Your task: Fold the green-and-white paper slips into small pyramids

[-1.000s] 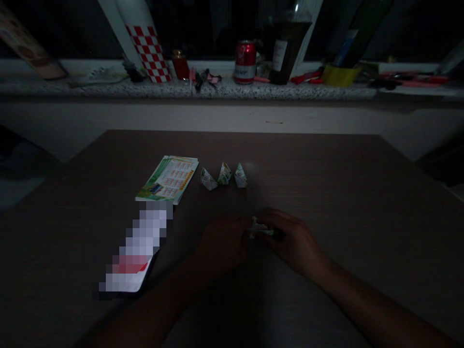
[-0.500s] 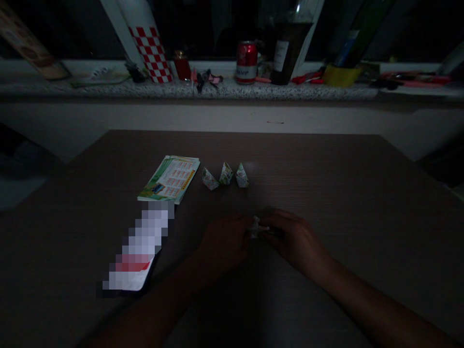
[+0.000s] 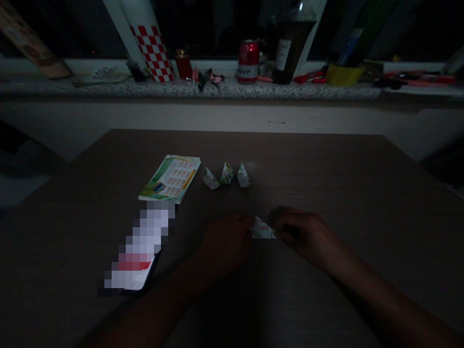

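A small white triangle of folded paper with faint print (image 3: 263,230) sits between the two hands, on or just above the brown wood-grain table (image 3: 326,169); call it the centre of the clock, 12 toward the window. At 9 o'clock the left hand (image 3: 228,241) lies palm down, its fingertips at the triangle's left end; shadow hides them, so I cannot tell whether they pinch or only press it. At 3 o'clock the right hand (image 3: 304,232) has its fingers curled, thumb and forefinger pinching the triangle's right corner.

Between 10 and 12 o'clock stand three small pointed pieces of folded green-and-white printed paper (image 3: 226,173) in a row, near one another. At 10 o'clock lies a stack of green-and-white sheets printed with calendar grids (image 3: 172,179). Just below 9 o'clock is a dark-edged phone with a lit white screen (image 3: 137,280), mostly pixelated, just beside the stack.

On the speckled grey stone sill (image 3: 224,89), a red-and-silver can (image 3: 248,63) stands near 12 o'clock and a white bottle with red checks (image 3: 152,53) at 11.
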Demonstrator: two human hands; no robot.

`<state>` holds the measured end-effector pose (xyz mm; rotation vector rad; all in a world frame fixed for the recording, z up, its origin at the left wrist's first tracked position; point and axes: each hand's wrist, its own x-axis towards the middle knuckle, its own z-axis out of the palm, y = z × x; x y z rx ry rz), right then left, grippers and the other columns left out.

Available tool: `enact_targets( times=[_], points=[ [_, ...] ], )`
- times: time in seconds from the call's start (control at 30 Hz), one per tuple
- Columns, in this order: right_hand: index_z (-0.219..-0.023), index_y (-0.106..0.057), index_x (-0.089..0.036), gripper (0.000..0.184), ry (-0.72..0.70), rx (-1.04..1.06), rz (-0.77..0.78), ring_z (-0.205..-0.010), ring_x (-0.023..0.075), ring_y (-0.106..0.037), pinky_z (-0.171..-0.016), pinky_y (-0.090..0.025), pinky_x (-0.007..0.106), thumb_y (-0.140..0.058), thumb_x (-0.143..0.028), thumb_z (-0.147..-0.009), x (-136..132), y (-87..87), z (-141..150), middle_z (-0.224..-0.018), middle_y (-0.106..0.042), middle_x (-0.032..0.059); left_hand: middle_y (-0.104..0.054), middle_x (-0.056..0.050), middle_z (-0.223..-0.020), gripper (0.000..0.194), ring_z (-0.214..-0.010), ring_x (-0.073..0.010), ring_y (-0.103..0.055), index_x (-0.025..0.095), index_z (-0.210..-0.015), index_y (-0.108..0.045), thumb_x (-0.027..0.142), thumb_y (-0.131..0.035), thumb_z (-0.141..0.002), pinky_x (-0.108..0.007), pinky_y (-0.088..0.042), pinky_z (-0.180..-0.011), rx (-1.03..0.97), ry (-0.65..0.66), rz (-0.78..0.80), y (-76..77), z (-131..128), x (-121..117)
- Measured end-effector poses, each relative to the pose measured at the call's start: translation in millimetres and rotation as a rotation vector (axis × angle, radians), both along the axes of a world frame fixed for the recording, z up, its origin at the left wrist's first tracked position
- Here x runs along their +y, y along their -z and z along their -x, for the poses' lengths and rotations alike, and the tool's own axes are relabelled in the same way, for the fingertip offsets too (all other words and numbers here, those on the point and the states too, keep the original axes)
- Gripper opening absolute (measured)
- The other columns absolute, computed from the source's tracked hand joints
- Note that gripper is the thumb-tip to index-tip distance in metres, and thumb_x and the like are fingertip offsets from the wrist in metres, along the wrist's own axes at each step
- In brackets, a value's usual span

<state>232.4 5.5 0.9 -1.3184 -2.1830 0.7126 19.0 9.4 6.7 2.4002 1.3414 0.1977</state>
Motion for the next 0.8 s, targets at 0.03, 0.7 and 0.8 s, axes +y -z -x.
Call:
enact_targets(
  times=[0.03, 0.7, 0.8],
  points=[
    [-0.083, -0.068, -0.02, 0.017, -0.006, 0.004, 0.006, -0.075, 0.0167, -0.065, -0.069, -0.051, 0.028, -0.062, -0.005, -0.076, 0.0, -0.6, -2.2, -0.082, -0.068, 0.002, -0.066, -0.008, -0.105, 0.035, -0.091, -0.0233, -0.065, 0.02, -0.121, -0.058, 0.02, -0.044, -0.09, -0.036, -0.052, -0.079, 0.0, -0.002, 0.0, 0.4, 0.2, -0.3],
    [-0.12, -0.06, -0.021, 0.034, -0.064, -0.079, -0.13, -0.122, 0.0265, -0.047, -0.103, -0.037, 0.046, -0.058, -0.016, -0.087, -8.8, 15.2, 11.7, -0.13, -0.055, 0.0102, -0.065, -0.007, -0.093, 0.028, -0.082, -0.0217, -0.062, 0.018, -0.108, -0.063, 0.016, -0.045, -0.088, -0.033, -0.048, -0.071, -0.028, 0.066, -0.036, 2.6, 1.4, -5.0],
    [-0.116, -0.06, -0.022, 0.034, -0.045, 0.017, -0.076, -0.117, 0.025, -0.051, -0.101, -0.04, 0.044, -0.061, -0.014, -0.084, -7.9, 15.7, 10.4, -0.122, -0.06, 0.0082, -0.064, -0.006, -0.089, 0.023, -0.078, -0.0203, -0.06, 0.018, -0.101, -0.065, 0.016, -0.046, -0.088, -0.031, -0.046, -0.068, -0.061, 0.09, -0.049, 6.5, 0.7, -7.6]
  ],
)
